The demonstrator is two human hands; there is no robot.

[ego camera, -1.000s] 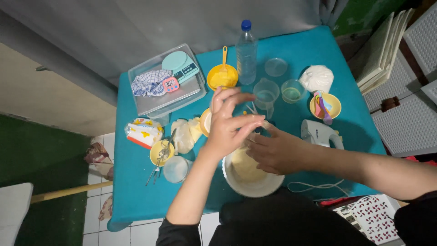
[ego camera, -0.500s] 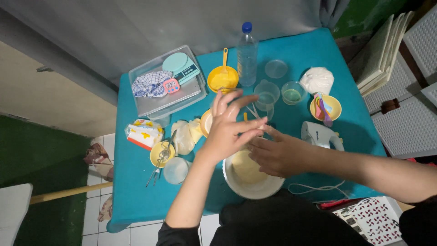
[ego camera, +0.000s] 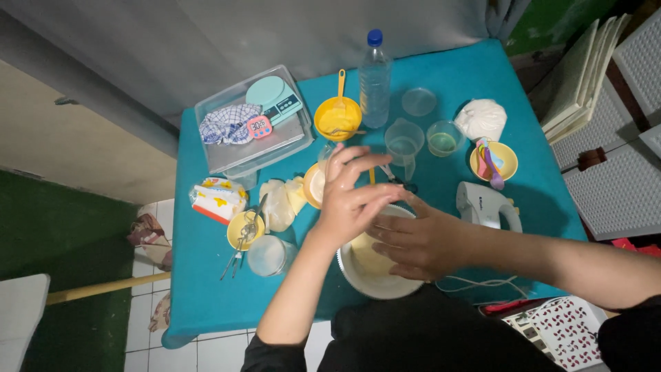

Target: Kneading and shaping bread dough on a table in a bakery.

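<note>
The person's left hand (ego camera: 351, 200) is hovering with fingers spread wide, gripping nothing, just above the far rim of a white mixing bowl (ego camera: 375, 272). The right hand (ego camera: 420, 241) is lying flat across the bowl's top, fingers loosely extended; whether it is pressing on the rim or on something beneath the palm cannot be told. The bowl is sitting at the near edge of the teal bench (ego camera: 206, 289), and both hands are hiding most of its pale yellow contents.

At 3 o'clock from the bowl a white hand mixer (ego camera: 485, 205) is lying on its side, its cord trailing toward the person. At 12 o'clock a clear measuring jug (ego camera: 404, 141) is standing, with a plastic water bottle (ego camera: 375, 79) behind it. A small yellow dish (ego camera: 314, 184) at 11 o'clock is partly covered by the left hand. At 9 o'clock a yellow cup holding beaters (ego camera: 244, 231) is sitting beside a clear lidded tub (ego camera: 267, 255).
</note>
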